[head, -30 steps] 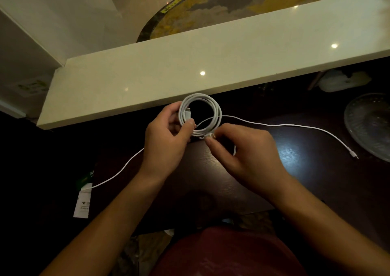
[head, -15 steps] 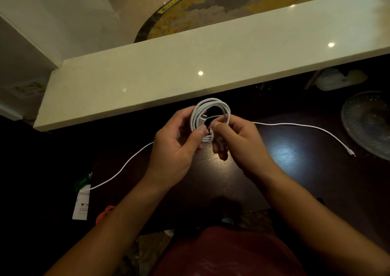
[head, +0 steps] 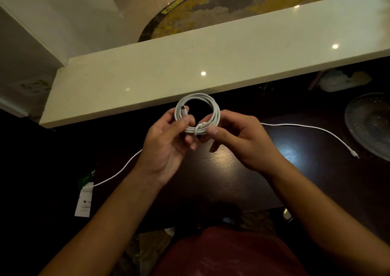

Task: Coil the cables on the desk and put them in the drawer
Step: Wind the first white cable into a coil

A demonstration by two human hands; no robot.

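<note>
A coiled white cable (head: 198,100) is held up over the dark desk (head: 242,170), its end wound across the loops at the bottom and a plug showing at the upper left. My left hand (head: 166,147) pinches the coil's left side. My right hand (head: 240,140) grips its lower right with thumb and fingers. A second white cable (head: 316,129) lies loose on the desk, running behind my hands from the right, near the dish, to the left edge. No drawer is in view.
A cream stone ledge (head: 211,64) overhangs the desk's far side. A glass dish (head: 371,124) sits at the right, with a pale lump behind it. A white tag (head: 84,202) hangs at the desk's left edge. My red-clothed lap is below.
The coil has turned from edge-on back to a flat, round face. My right hand has pulled the loose end tight across the loops and shifted to the coil's lower right.
</note>
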